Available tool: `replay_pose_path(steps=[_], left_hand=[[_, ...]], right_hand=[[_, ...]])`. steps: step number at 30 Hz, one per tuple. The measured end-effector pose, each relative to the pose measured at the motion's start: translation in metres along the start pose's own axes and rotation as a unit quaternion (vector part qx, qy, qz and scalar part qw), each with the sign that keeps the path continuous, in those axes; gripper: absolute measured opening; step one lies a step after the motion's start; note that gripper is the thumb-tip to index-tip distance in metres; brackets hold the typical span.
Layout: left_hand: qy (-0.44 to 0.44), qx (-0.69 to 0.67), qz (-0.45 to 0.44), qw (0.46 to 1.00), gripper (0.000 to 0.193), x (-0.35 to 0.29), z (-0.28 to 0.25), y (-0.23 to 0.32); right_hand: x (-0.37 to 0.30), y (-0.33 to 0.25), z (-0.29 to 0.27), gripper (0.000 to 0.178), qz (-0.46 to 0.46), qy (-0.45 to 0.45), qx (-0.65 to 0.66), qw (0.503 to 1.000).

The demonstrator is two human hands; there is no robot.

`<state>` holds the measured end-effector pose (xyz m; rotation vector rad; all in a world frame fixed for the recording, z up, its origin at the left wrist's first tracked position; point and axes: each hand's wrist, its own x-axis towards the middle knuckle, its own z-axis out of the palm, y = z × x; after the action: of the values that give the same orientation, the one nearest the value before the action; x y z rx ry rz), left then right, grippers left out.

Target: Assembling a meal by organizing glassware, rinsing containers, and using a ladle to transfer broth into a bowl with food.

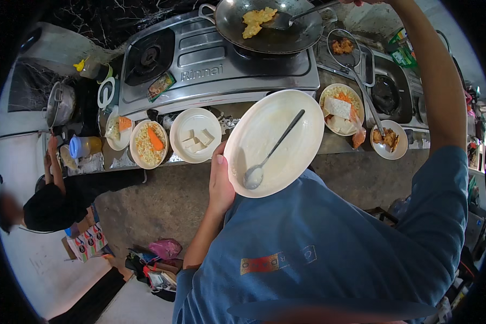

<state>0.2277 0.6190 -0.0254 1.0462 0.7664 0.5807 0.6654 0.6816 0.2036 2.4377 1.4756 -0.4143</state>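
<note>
My left hand (220, 184) grips the left rim of a white oval bowl (302, 140), tilted up in front of my chest. A metal spoon (278, 146) lies inside it, and a thin pale film coats the bottom. At the top edge, partly cut off by the frame, my right hand (356, 2) is closed on the handle of a metal spatula (282, 20). The blade rests against a yellow fried piece (256, 21) in the wok (227, 40). That wok sits on the right burner of the silver gas stove (200, 89).
Along the counter stand a plate of white blocks (213, 116), a bowl with a carrot (155, 139), a heaped bowl (329, 89) and a bowl of fried pieces (390, 155). A strainer (344, 63) rests beside the sink (386, 110). Another person (48, 200) is at the left.
</note>
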Motion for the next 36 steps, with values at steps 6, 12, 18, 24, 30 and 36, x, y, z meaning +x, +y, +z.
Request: replay_pose_path(steps=[6,12,18,24,30,36], left_hand=[[0.008,0.002,-0.009,1.0,0.054,-0.003,-0.006,-0.002],[0.012,0.01,-0.006,1.0,0.054,-0.006,-0.008,0.001],[0.017,-0.002,-0.014,1.0,0.053,-0.01,-0.009,0.001],[0.031,0.004,-0.021,0.999,0.049,-0.011,-0.007,0.004],[0.031,0.013,-0.018,0.999,0.05,-0.009,-0.008,0.001],[0.023,0.003,-0.014,1.0,0.049,-0.009,-0.006,0.0]], right_hand=[[-0.009,-0.023,-0.018,0.031,0.036,0.013,-0.009,0.999],[-0.007,-0.032,-0.022,0.031,0.028,0.022,-0.023,0.999],[-0.004,-0.035,-0.021,0.03,0.016,0.026,-0.026,0.999],[-0.001,-0.035,-0.022,0.03,0.013,0.019,-0.024,0.999],[-0.002,-0.037,-0.026,0.03,-0.035,0.01,-0.062,0.997],[0.005,-0.036,-0.02,0.027,-0.044,0.039,-0.054,0.997]])
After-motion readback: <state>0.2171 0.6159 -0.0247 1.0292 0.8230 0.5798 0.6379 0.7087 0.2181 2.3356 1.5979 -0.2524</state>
